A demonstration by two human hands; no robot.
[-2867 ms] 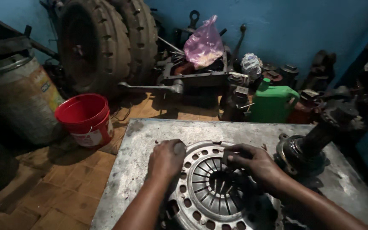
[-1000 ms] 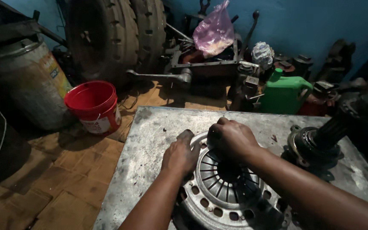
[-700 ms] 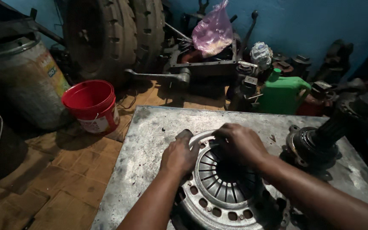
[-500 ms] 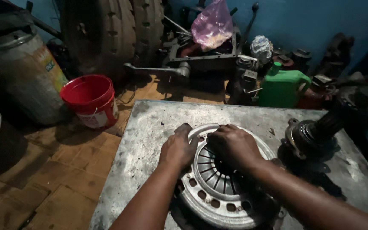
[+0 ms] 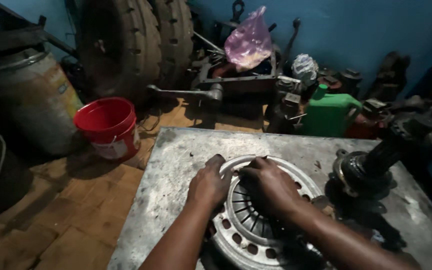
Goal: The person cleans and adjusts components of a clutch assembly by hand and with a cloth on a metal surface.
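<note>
A round metal clutch pressure plate [image 5: 248, 235] with radial spring fingers lies on a grey metal table [image 5: 181, 155]. My left hand [image 5: 210, 182] rests on its left rim, fingers curled over the edge. My right hand [image 5: 271, 186] lies across the top of the plate, palm down, fingers bent over the far rim near the left hand. Both forearms come in from the bottom of the view and hide part of the plate.
A dark splined shaft with a flange [image 5: 371, 167] stands on the table's right side. Beyond the table are a green jerrycan [image 5: 328, 112], a red bucket [image 5: 107, 126], a metal drum [image 5: 31, 100], big tyres [image 5: 136, 45], a pink plastic bag [image 5: 248, 40] and assorted metal parts.
My right hand has shifted from the plate's centre and right side to its far left rim, beside the left hand. The left hand stays on the left rim. The view has drifted slightly.
</note>
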